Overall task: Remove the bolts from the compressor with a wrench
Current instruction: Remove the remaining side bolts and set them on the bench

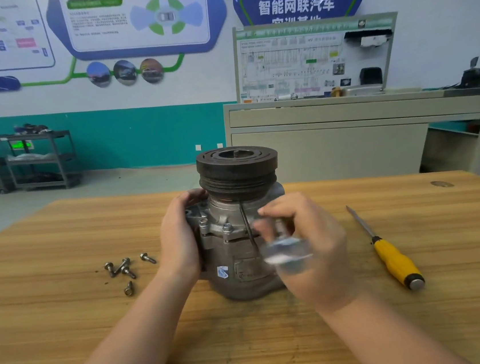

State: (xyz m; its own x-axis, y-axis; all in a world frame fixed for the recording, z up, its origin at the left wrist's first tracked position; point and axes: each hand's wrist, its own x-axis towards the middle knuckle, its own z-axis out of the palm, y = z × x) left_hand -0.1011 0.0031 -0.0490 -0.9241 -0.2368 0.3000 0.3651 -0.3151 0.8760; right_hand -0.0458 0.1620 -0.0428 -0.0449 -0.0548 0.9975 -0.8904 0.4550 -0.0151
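Bolts [124, 269] first: I count about five of them lying loose in a small cluster on the wooden table [67, 306], just left of the work, so by my reckoning a good share of the job is behind us. Compressor [233, 242] stands upright near the middle of the table, dark pulley [237, 167] on top, and I can still see at least two bolt heads [215, 225] seated in the flange on its near side. So there's more to pull, and what sits round the back I can't see.

Left hand [180, 242] is clamped on the left flank of the housing, fingers curled round the casting, thumb side up near the pulley, forearm coming in low across the table. It reads as a bracing hold.

Right hand [309, 245] is up at the front right of the body, wrist raised, fingers curled and bunched round something shiny. I take that to be the wrench [285, 251], but it's a smear of motion blur, so I can't tell which bolt it's on or whether it's seated at all.

Off to the right, well apart from the hand, a yellow-handled screwdriver [391, 257] lies on the table, untouched.
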